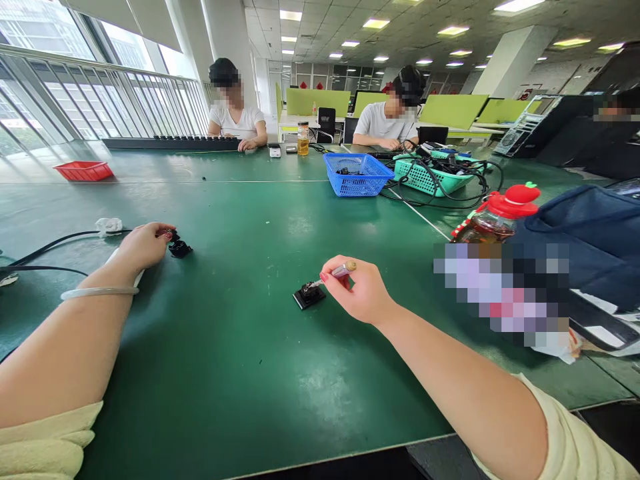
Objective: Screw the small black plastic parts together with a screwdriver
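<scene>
My left hand (144, 245) is at the left of the green table, its fingertips pinched on a small black part (180, 248). The fingers partly hide that part, and its exact kind is too small to tell. Near the middle, my right hand (361, 292) grips a slim pen-like tool (341, 270) with a silvery-pink shaft and a tan end. Its thin tip slants down to a small dark lump on a flat black square piece (309, 297) lying on the table. Whether the tip touches the lump I cannot tell.
Black cables (55, 243) run in from the left near crumpled white tissue (109, 227). Further off are a red tray (84, 171), a blue basket (356, 177) and a green basket (430, 180) of cables. A red-lidded bottle (493, 217) and dark blue bag (590, 233) stand right. Two people sit opposite.
</scene>
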